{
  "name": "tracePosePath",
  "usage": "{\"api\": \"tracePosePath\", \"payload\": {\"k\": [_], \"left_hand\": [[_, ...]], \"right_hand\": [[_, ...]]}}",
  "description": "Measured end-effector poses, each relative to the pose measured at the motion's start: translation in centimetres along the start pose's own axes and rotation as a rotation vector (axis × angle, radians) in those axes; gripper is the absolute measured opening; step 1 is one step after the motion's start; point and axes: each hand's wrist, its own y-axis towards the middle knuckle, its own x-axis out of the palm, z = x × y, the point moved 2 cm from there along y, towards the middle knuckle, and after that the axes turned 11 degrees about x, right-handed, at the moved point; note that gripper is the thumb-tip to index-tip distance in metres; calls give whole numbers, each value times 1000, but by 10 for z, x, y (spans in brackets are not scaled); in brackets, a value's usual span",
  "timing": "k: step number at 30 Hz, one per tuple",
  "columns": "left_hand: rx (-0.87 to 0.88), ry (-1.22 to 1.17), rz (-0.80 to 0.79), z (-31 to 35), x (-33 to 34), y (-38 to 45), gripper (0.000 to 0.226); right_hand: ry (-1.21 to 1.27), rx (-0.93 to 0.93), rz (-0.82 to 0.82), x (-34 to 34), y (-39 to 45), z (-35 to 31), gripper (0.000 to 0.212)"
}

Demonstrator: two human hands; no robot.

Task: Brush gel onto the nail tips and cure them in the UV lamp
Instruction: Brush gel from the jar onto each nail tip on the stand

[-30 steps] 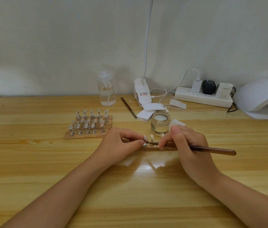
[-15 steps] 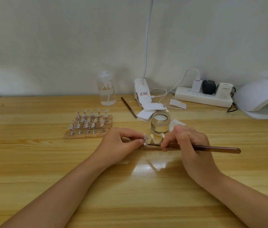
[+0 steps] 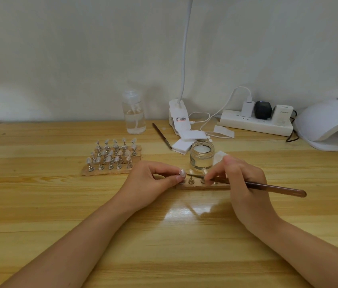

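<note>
Nail tip (image 3: 182,172), at frame centre, is pinched on its metal stand between thumb and forefinger of the left hand (image 3: 151,179), over the left end of a wooden strip (image 3: 203,186) bearing further stands. Brush (image 3: 253,185) is gripped by curled fingers of the right hand (image 3: 240,179), bristles just right of the tip. Glass jar (image 3: 202,155), just behind: pale contents, lid off. Clear bottle (image 3: 134,115), upper centre: clear liquid. UV lamp (image 3: 330,123) stands at the right edge. Versus one second earlier: the brush handle is seen swung further right.
</note>
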Motion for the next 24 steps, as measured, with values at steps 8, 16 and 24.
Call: {"api": "tracePosePath", "payload": {"k": [8,16,24], "left_hand": [[5,-5,-1,-2,0,1,12],[-7,-14,17,-2,0,1,14],[-23,-33,11,-3,0,1,13]], "right_hand": [[11,12,-80,3,2,1,43],[72,48,-30,1,3,2,42],[46,40,-84,4,2,2,38]]}}
